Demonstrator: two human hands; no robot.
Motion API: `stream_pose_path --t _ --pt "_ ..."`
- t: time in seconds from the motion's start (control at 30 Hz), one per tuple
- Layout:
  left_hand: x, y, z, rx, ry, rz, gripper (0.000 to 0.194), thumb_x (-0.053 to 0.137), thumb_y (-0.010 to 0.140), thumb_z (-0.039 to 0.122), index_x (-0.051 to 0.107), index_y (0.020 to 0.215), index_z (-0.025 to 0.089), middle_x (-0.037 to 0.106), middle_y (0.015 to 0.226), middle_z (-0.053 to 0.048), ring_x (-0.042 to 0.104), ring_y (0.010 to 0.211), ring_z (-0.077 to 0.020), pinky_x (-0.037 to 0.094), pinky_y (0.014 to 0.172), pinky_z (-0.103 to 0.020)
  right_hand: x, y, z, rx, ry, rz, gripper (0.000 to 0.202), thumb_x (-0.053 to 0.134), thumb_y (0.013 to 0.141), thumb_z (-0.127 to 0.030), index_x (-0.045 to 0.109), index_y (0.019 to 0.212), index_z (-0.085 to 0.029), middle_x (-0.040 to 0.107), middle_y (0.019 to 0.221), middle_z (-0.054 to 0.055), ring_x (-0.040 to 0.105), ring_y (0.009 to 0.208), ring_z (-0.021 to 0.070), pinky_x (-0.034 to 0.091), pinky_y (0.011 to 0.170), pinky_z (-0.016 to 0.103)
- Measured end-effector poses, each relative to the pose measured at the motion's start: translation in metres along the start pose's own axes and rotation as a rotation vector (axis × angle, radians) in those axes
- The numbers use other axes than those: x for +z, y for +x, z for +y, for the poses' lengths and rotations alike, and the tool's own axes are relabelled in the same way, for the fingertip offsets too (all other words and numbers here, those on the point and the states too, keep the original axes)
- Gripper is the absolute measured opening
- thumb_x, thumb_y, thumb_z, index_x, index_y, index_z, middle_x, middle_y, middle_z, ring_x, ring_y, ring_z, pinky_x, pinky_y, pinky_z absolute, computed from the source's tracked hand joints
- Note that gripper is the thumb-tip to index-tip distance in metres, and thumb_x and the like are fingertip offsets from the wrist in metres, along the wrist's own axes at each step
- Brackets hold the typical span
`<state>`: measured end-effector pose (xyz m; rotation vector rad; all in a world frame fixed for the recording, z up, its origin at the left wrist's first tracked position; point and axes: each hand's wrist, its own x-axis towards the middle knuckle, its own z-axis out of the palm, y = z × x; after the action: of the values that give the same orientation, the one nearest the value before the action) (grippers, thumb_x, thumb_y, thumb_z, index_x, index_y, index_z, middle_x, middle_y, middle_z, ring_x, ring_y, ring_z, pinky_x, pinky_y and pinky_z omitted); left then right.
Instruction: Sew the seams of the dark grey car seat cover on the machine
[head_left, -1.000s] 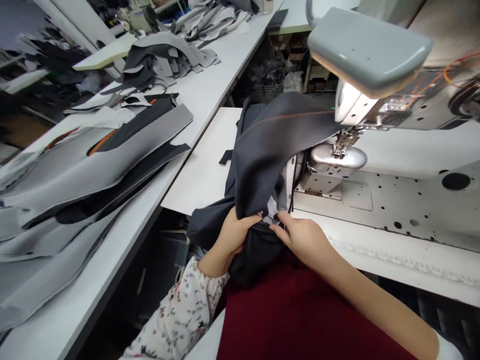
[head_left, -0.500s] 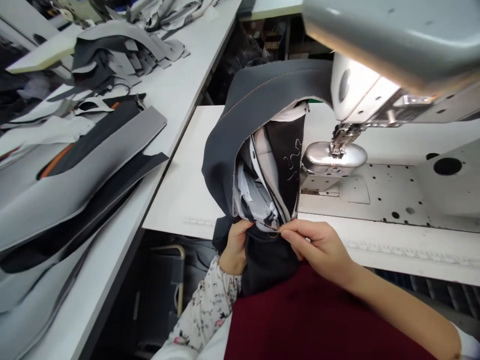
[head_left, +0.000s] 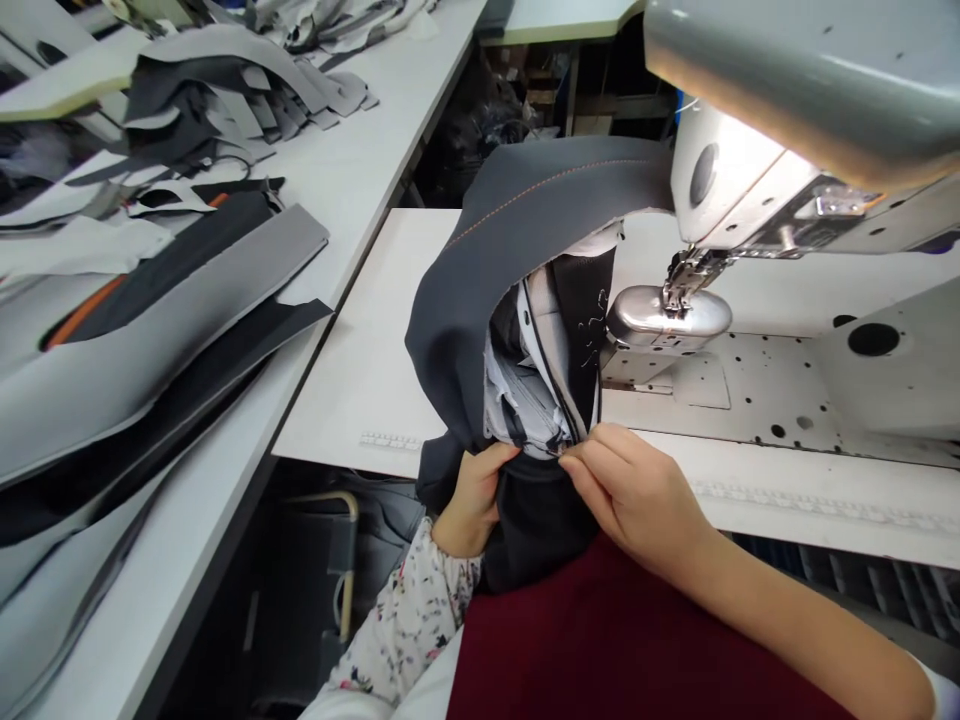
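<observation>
A dark grey sewn cover (head_left: 457,310) with an orange stitch line hangs in front of me, its pale lining and seams showing through the opening. My left hand (head_left: 476,500) is closed on the cover's near edge, thumb on top. Close beside it, the fingertips of my right hand (head_left: 645,490) pinch the same edge; whether a thread is also between them I cannot tell. Black fabric (head_left: 547,525) drapes below both hands onto my lap. Just right of the cover stands the sewing machine's rounded metal bed (head_left: 656,315), under the presser foot (head_left: 682,280).
The sewing machine head (head_left: 810,80) overhangs the right side with its lamp lit. On the left, a white table (head_left: 390,110) carries piles of grey and black fabric pieces (head_left: 172,350). A printed ruler strip (head_left: 825,505) runs along the machine table's front edge.
My view has shifted slightly. My right hand has turned a little, its fingers more curled over the edge. The cover's opening has moved slightly right, and both hands keep hold of it.
</observation>
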<state>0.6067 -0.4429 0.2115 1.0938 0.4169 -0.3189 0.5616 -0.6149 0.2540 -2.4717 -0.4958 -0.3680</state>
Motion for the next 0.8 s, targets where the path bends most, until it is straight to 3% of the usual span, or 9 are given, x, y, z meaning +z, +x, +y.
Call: stream_pose_path --t 0.07,0.13,0.23,0.3,0.4,0.53,0.6,0.7,0.8 --pt "0.001 -0.007 0.002 0.055 0.046 0.01 0.039 0.082 0.053 0.031 0.076 0.09 0.019 0.079 0.08 -0.003 0.077 0.094 -0.0306 0.062 0.091 -0.041 0.001 0.001 0.003 0.037 -0.073 -0.04 0.037 0.047 0.107 -0.027 0.062 0.075 -0.018 0.057 0.07 0.002 0.053 0.065 0.0149 0.039 0.063 0.03" --pt "-0.002 -0.015 0.003 0.106 0.105 0.018 0.034 0.085 0.056 0.03 0.077 0.087 0.019 0.08 0.084 -0.003 0.077 0.094 -0.0284 0.061 0.092 -0.038 -0.002 0.005 0.008 0.109 -0.059 -0.138 0.044 0.048 0.107 -0.04 0.059 0.069 -0.018 0.057 0.067 0.001 0.05 0.06 0.0145 0.035 0.059 0.031" --pt "-0.009 -0.027 0.004 0.158 0.208 0.014 0.03 0.092 0.056 0.025 0.078 0.082 0.018 0.08 0.086 -0.004 0.075 0.091 -0.0267 0.059 0.094 -0.036 -0.006 0.014 0.02 0.277 0.263 -0.375 0.057 0.054 0.099 -0.061 0.053 0.061 -0.018 0.052 0.061 -0.001 0.043 0.054 0.0119 0.031 0.052 0.028" --pt "-0.013 -0.034 0.006 0.198 0.32 -0.012 0.03 0.094 0.058 0.025 0.08 0.084 0.02 0.081 0.091 -0.005 0.075 0.091 -0.0282 0.059 0.095 -0.038 -0.005 0.018 0.026 0.32 0.525 -0.416 0.059 0.059 0.094 -0.065 0.054 0.059 -0.018 0.048 0.059 -0.002 0.041 0.054 0.0107 0.032 0.05 0.025" --pt "-0.012 -0.043 0.013 0.362 0.574 -0.059 0.027 0.088 0.068 0.027 0.08 0.094 0.022 0.079 0.101 -0.008 0.074 0.098 -0.0319 0.057 0.099 -0.043 0.007 0.017 0.025 0.293 0.637 -0.289 0.057 0.052 0.099 -0.059 0.057 0.063 -0.017 0.049 0.061 -0.001 0.045 0.058 0.0115 0.036 0.052 0.024" --pt "-0.001 -0.052 0.021 0.731 0.921 -0.162 0.039 0.073 0.077 0.019 0.074 0.116 0.022 0.073 0.118 -0.011 0.068 0.114 -0.0339 0.053 0.106 -0.047 0.023 0.018 0.014 0.255 0.542 -0.096 0.05 0.04 0.104 -0.044 0.05 0.062 -0.018 0.05 0.063 0.0 0.048 0.061 0.0123 0.038 0.056 0.024" --pt "0.0 -0.055 0.021 0.827 1.0 -0.123 0.048 0.069 0.079 0.017 0.067 0.126 0.02 0.069 0.125 -0.013 0.065 0.12 -0.0339 0.052 0.107 -0.049 0.025 0.021 0.009 0.206 0.453 0.029 0.043 0.043 0.1 -0.034 0.042 0.06 -0.02 0.043 0.061 -0.001 0.042 0.058 0.0114 0.034 0.055 0.025" --pt "-0.006 -0.057 0.018 0.735 0.973 0.011 0.047 0.072 0.077 0.022 0.066 0.123 0.017 0.069 0.124 -0.015 0.064 0.121 -0.0355 0.051 0.108 -0.051 0.02 0.028 0.001 0.078 0.288 0.195 0.037 0.049 0.092 -0.021 0.032 0.059 -0.021 0.035 0.059 -0.003 0.033 0.055 0.0109 0.027 0.055 0.027" --pt "-0.015 -0.054 0.018 0.492 0.865 -0.005 0.031 0.074 0.076 0.025 0.073 0.106 0.019 0.075 0.11 -0.011 0.07 0.108 -0.0327 0.055 0.101 -0.046 0.016 0.034 -0.007 -0.069 0.128 0.275 0.035 0.05 0.089 -0.014 0.036 0.058 -0.021 0.038 0.058 -0.002 0.032 0.056 0.0122 0.026 0.056 0.029"
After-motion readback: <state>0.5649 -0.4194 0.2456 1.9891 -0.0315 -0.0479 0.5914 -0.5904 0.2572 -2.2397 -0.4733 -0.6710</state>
